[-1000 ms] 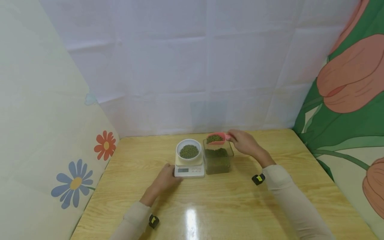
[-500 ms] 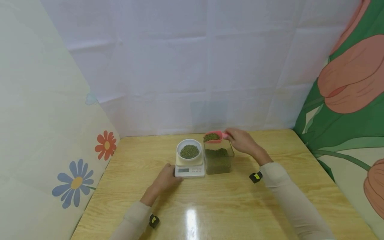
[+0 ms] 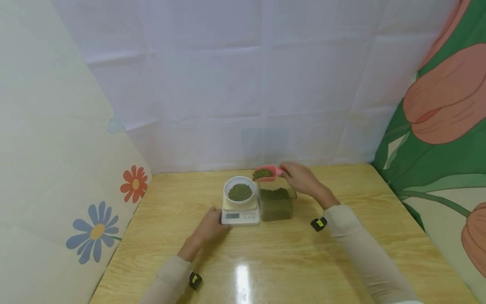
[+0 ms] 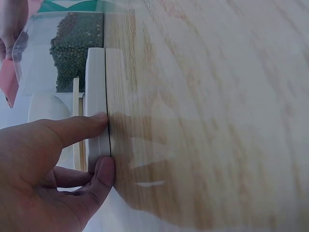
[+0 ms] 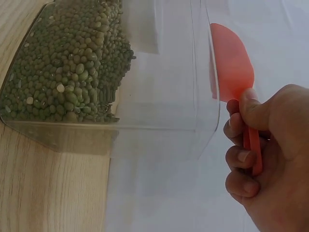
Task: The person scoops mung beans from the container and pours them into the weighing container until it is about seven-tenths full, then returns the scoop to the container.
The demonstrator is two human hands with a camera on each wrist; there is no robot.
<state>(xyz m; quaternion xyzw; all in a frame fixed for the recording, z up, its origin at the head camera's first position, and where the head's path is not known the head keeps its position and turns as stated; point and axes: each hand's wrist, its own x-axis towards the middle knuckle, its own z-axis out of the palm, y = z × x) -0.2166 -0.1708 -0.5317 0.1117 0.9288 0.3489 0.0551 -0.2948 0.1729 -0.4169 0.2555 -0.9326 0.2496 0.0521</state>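
Observation:
My right hand (image 3: 300,177) grips the handle of a pink scoop (image 5: 231,60), fingers wrapped round it. The scoop carries mung beans (image 3: 263,173) and is held over the rear left rim of a clear plastic box (image 3: 276,211). Green mung beans (image 5: 67,67) partly fill that box. Left of it stands a white kitchen scale (image 3: 240,217) with a white bowl (image 3: 239,200) on its platform, and mung beans (image 3: 240,192) lie in the bowl. My left hand (image 3: 210,227) holds the scale's front left corner, thumb and curled fingers against its edge (image 4: 98,96).
Everything stands on a wood-grain table (image 3: 273,266). A white sheet (image 3: 212,105) hangs behind its back edge, close behind the scoop. Flower-patterned panels flank the left and right sides. A small black device (image 3: 318,223) is on each wrist.
My right hand has moved left with the loaded scoop, from over the box toward the bowl. The left hand, scale and box stay in place.

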